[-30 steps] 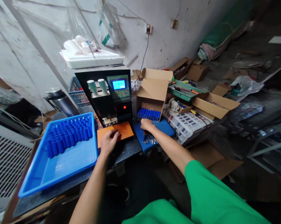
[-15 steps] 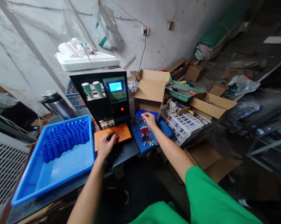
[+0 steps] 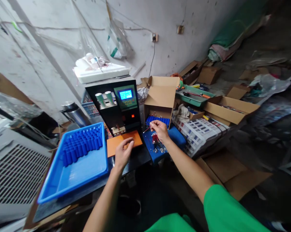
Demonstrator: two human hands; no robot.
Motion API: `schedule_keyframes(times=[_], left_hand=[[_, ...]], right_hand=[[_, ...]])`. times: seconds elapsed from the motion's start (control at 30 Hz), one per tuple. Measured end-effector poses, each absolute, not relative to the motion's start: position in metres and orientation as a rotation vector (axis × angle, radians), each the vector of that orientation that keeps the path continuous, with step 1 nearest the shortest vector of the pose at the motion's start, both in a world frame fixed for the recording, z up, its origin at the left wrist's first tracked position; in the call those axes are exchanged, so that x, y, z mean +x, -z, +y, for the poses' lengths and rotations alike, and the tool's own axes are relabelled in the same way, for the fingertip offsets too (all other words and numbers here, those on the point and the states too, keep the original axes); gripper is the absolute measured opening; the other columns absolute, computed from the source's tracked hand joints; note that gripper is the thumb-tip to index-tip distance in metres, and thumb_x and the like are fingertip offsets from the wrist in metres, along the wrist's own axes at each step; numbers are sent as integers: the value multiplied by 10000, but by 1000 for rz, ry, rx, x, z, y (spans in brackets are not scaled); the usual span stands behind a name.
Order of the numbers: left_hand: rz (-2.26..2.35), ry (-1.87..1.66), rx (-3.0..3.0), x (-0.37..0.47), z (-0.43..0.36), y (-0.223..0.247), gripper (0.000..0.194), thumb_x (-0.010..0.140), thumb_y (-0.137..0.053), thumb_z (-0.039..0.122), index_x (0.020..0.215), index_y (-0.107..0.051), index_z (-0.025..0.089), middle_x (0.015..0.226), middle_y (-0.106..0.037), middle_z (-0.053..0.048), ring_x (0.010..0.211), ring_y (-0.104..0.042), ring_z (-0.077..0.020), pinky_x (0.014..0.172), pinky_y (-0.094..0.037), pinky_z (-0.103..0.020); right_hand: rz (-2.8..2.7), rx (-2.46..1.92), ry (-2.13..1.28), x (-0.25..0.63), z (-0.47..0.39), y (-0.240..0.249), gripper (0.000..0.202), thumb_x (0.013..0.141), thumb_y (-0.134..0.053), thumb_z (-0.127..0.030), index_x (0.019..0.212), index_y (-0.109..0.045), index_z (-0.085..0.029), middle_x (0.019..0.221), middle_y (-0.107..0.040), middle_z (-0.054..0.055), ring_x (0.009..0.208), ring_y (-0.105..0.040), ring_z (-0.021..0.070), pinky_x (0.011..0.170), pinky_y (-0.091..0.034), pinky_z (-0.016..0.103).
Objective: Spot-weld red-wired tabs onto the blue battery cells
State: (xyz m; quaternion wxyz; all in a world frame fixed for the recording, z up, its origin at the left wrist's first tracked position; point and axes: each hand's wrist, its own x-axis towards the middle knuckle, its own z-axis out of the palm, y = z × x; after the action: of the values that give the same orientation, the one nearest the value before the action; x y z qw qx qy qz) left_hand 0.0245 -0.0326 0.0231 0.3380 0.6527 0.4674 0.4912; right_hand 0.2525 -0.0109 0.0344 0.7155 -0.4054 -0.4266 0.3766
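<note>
My left hand (image 3: 123,151) hovers at the front edge of the orange board (image 3: 111,145), thumb and fingers apart, with nothing visible in it. Pinched in the fingertips of my right hand (image 3: 160,129) is a thin red wire lead (image 3: 147,129) with a pale tip pointing left. Beneath that hand, a bundle of red and black wire leads (image 3: 156,139) lies on a blue pad (image 3: 176,138). Just behind stands an open cardboard box (image 3: 161,93) holding blue cylindrical battery cells (image 3: 157,120). A black machine (image 3: 105,120) with a lit display (image 3: 125,94) stands behind the orange board.
On the left sits a blue tray (image 3: 83,176) with rows of upright blue cells (image 3: 81,145). A steel jug (image 3: 75,114) is behind it. To the right are a white plastic crate (image 3: 191,135), a green tray (image 3: 192,100) and an open carton (image 3: 228,112).
My view has swung left, so the scene sits farther right. My left hand has opened its fingers a little. The wire lead in my right hand now shows plainly above the bundle.
</note>
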Motion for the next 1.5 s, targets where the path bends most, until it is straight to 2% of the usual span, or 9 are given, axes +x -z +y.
schedule_keyframes(times=[0.37, 0.57, 0.8, 0.93, 1.03, 1.13, 1.23, 1.37, 1.5], left_hand=[[1099, -1344, 1243, 16, -70, -36, 396, 697, -807, 524, 776, -724, 145, 690, -695, -35, 645, -598, -129, 666, -475, -258], [1158, -1426, 1174, -11, -88, -32, 403, 682, -809, 533, 716, -682, 152, 634, -649, -15, 616, -564, -121, 628, -448, -248], [1166, -1438, 1150, -27, -104, -12, 398, 723, -778, 527, 672, -648, 155, 631, -644, -18, 602, -568, -126, 630, -460, -259], [1304, -1426, 1339, -60, -93, -7, 341, 832, -680, 493, 751, -682, 162, 712, -686, -41, 670, -618, -154, 674, -492, -278], [1728, -1370, 1608, -114, -69, -14, 217, 874, -642, 364, 948, -719, 174, 876, -718, -68, 838, -671, -199, 804, -521, -315], [2303, -929, 1750, -165, -40, -20, 383, 881, -629, 257, 1254, -644, 171, 1038, -691, -123, 977, -679, -257, 883, -519, -365], [2527, -446, 1840, -190, -18, -18, 545, 898, -606, 240, 1433, -505, 204, 1222, -613, -177, 1037, -677, -293, 869, -524, -385], [2569, -215, 1915, -189, -6, -10, 504, 907, -567, 203, 1406, -500, 181, 1264, -555, -213, 954, -694, -285, 800, -514, -365], [2574, -409, 1924, -190, -3, -5, 316, 905, -556, 180, 1218, -581, 138, 1215, -583, -209, 911, -678, -277, 760, -482, -343]], right_hand=[[-1002, -766, -1053, 167, -45, -42, 278, 758, -778, -438, 753, -659, -187, 652, -605, -17, 561, -524, 104, 585, -456, 251], [-1176, -808, -1258, 138, -61, -29, 405, 703, -805, -520, 915, -682, -198, 783, -656, 17, 667, -610, 156, 610, -524, 279], [-1379, -867, -1188, 107, -75, -9, 392, 755, -758, -568, 737, -692, -183, 688, -674, 43, 629, -616, 178, 624, -524, 303], [-1380, -916, -1100, 105, -67, -2, 387, 761, -744, -565, 743, -708, -180, 695, -695, 56, 639, -635, 189, 648, -531, 317], [-1314, -1003, -1001, 114, -52, 5, 383, 741, -749, -556, 753, -714, -175, 693, -697, 56, 636, -633, 190, 654, -522, 322], [-1257, -1053, -961, 123, -38, 14, 390, 718, -749, -558, 730, -703, -171, 668, -682, 49, 623, -621, 187, 658, -519, 328], [-1249, -1073, -960, 127, -32, 23, 377, 725, -734, -549, 709, -697, -174, 641, -664, 40, 617, -610, 186, 646, -511, 325], [-1250, -1078, -962, 127, -31, 29, 352, 742, -730, -533, 724, -700, -183, 662, -673, 42, 633, -611, 189, 646, -499, 323], [-1203, -1039, -1019, 131, -26, 26, 342, 735, -737, -528, 722, -693, -189, 662, -673, 41, 629, -612, 188, 653, -501, 329]])
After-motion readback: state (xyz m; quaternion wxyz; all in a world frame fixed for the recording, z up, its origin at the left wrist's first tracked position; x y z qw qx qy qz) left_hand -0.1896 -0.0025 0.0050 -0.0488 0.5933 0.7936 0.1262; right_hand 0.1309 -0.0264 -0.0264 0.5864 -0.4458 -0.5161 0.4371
